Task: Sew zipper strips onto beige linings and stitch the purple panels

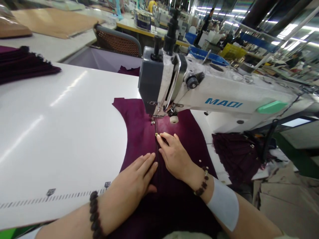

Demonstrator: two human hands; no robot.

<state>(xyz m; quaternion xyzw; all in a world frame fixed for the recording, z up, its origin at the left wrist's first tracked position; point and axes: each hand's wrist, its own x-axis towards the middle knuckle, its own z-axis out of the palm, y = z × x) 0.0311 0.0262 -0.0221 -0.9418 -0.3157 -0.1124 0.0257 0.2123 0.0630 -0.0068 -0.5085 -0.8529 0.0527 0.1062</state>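
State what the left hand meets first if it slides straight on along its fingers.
The left hand would probably meet the bare right hand, just ahead over the dark purple fabric; depth is unclear.

The garment panel (136,132) is deep purple, its zipper slider (156,134) gold. At two o'clock the sewing machine (224,87) is white and grey, with blue lettering (223,103) and a mint-green cover (272,107). The white worktop (74,139) shows dark ruler ticks (74,195) at eight o'clock; the fabric stack (22,66) at ten is plum.
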